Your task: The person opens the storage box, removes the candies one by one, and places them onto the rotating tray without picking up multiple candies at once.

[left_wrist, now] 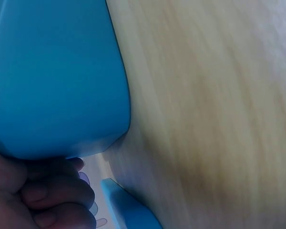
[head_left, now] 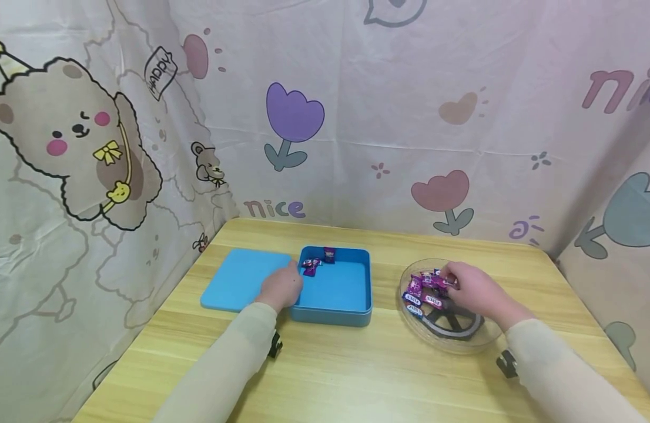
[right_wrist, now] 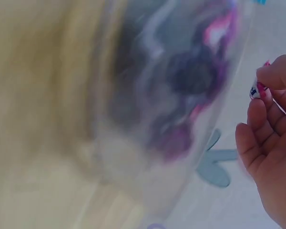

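Observation:
My left hand (head_left: 282, 286) is at the left wall of an open blue box (head_left: 331, 317), its curled fingers (left_wrist: 62, 195) holding that side. Several purple wrapped candies (head_left: 311, 267) lie in the far left part of the box. To the right stands a clear round dish (head_left: 409, 329) with more purple, white-labelled candies (head_left: 432, 301) in it. Over the dish, my right hand (head_left: 475, 291) pinches a small wrapped candy (right_wrist: 261, 90) between thumb and forefinger, above the dish's rim in the right wrist view.
A flat blue lid (head_left: 243, 279) lies on the wooden table (head_left: 357, 376) directly left of the box. In the dish sits a dark spoked piece (head_left: 452, 326). A printed cloth (head_left: 367, 117) hangs along the table's back and sides.

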Demonstrator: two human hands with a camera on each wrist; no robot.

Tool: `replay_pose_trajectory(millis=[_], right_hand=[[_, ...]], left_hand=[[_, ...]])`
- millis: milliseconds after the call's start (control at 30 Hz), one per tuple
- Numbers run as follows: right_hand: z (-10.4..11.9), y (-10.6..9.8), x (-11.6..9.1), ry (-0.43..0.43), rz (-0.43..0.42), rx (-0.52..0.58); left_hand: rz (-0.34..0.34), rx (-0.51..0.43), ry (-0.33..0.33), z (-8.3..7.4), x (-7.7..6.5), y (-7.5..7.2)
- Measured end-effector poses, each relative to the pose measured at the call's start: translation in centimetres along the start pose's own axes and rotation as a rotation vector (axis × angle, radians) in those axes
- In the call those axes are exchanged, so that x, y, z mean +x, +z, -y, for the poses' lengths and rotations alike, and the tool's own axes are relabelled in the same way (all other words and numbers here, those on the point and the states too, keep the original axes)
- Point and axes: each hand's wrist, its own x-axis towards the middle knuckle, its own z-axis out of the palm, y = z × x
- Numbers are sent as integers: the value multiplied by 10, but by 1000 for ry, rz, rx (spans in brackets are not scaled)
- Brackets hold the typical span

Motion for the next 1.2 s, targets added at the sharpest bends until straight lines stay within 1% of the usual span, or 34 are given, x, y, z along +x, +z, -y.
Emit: replay_pose_trajectory(millis=[100, 200, 333, 500, 567, 733, 1033, 1200], right_hand=[[-12, 1, -7, 28, 27, 1], [-17, 3, -12, 47, 53, -5], [-19, 10, -14, 65, 87, -13], [-16, 18, -18, 44, 125, -19], [-15, 20, -19, 21, 118, -44], [-13, 22, -20, 7, 94, -85], [-14, 19, -23, 42, 87, -40], [-10, 16, -21, 59, 77, -17]], left_hand=[[-1, 12, 7, 1, 0, 1], [1, 5, 6, 1, 0, 1], [-3, -16, 3, 2, 0, 1], [8, -26, -9, 4, -1, 3], [12, -29, -15, 4, -1, 3], [11, -29, -16, 5, 0, 5], [1, -19, -2, 3, 0, 4], [2, -10, -7, 0, 0, 1]])
